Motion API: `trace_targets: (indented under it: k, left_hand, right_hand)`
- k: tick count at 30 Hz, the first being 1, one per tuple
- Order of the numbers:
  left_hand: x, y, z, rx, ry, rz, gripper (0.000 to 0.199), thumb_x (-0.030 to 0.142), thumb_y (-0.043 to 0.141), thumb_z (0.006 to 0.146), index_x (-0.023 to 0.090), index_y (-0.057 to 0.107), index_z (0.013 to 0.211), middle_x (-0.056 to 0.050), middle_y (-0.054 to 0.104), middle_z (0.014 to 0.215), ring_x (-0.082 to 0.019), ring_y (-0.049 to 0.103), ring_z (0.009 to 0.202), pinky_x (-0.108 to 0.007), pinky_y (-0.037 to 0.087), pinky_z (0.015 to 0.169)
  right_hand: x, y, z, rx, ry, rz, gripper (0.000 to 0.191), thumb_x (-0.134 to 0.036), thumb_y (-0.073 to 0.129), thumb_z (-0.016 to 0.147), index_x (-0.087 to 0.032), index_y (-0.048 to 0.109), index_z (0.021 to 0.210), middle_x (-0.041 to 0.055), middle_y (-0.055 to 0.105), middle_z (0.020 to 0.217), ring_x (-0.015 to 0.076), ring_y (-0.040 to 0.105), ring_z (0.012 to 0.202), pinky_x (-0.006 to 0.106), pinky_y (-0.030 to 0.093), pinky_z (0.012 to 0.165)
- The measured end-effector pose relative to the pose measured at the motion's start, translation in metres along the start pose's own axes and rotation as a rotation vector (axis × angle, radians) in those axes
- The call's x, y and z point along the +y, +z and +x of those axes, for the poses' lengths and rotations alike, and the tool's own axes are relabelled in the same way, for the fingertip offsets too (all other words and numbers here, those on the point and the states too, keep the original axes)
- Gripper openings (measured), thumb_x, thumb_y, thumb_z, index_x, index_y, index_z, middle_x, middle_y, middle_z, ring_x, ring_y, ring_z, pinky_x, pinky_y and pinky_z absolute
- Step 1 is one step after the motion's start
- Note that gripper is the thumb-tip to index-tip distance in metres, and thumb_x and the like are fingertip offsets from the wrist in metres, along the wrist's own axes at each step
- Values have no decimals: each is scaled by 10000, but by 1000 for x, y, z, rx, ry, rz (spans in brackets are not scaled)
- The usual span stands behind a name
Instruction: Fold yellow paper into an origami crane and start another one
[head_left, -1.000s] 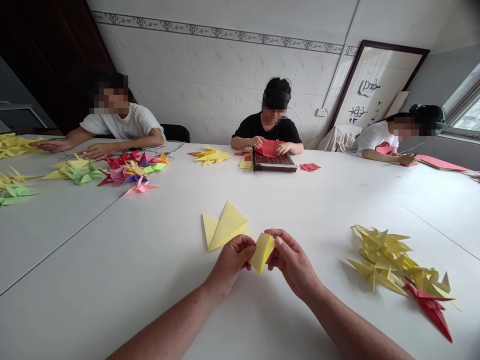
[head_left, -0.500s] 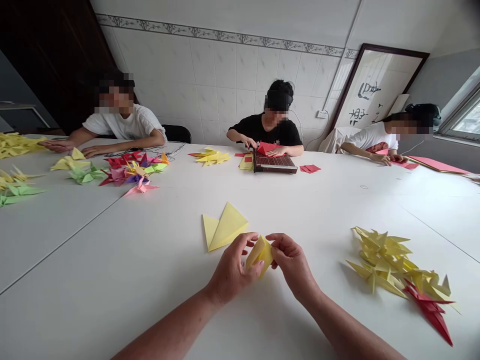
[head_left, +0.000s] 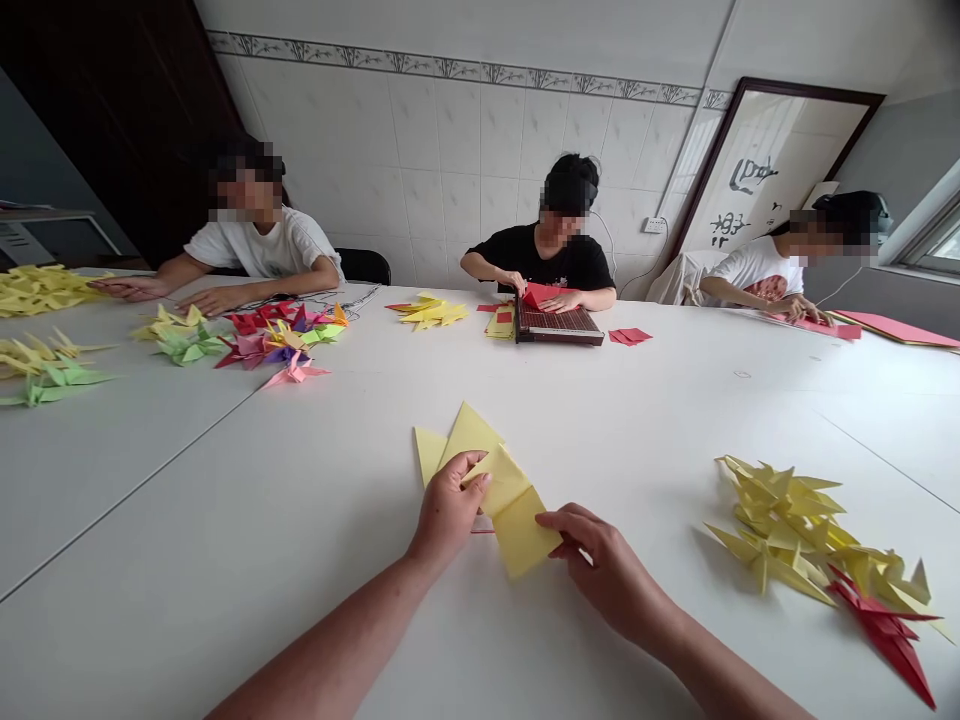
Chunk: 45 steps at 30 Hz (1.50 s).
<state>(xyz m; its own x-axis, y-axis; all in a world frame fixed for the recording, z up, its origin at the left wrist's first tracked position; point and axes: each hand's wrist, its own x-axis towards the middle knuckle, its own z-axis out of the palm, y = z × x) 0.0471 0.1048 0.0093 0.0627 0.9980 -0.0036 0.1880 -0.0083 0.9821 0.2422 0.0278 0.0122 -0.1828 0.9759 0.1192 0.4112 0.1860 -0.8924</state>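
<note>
Thin yellow paper (head_left: 525, 532)
My left grip (head_left: 448, 510) pinches its ten o'clock edge, my right grip (head_left: 606, 558) four o'clock; likely light, easily creased, best held by edges.

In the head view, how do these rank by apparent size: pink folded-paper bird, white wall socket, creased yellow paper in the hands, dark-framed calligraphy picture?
1. Dark-framed calligraphy picture
2. Creased yellow paper
3. Pink folded-paper bird
4. White wall socket
</note>
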Motion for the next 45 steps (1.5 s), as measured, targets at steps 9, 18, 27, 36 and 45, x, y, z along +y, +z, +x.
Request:
trace_targets:
  k: [9,18,27,36,45]
  left_hand:
    - [2,5,-5,-206,-106,-67,369,415,610,739,218,630,1050,-23,639,789,-185,620,734,-275,543,580]
    - [-6,8,-2,-149,89,248,304,303,535,807,230,613,1092,12,607,706,-130,524,542,-248,444,522]
    - [5,-11,-35,-228,758,591,301,395,603,834,239,608,1092,-96,584,1147,-227,564,1046,-336,507,853]
    - [0,-13,-48,-256,842,761,265,224,643,817,235,616,1081,-51,675,989,-210,601,904,-364,468,824]
    - [1,-17,-37,-461,620,661,283,113,419,850,234,669,794,-12,640,668,-152,538,642,-295,431,668]
  right_hand:
    - [8,0,-5,-12,-325,-411,308,-92,452,852,-256,705,911,82,608,977,153,586,765,256,456,624]
    - [17,2,5,-95,-320,-359,229,-136,506,854,-227,700,935,53,701,873,188,593,816,302,485,698]
    - [13,16,10,-25,-322,-458,213,-204,513,890,-214,677,755,32,633,708,155,515,654,274,429,617]
    - [8,25,7,11,-230,-487,205,-151,522,859,-218,692,767,29,610,704,152,525,656,265,418,613]
    - [-1,6,0,-40,-425,-643,497,34,470,703,-222,629,1098,60,645,969,192,532,846,315,437,742]
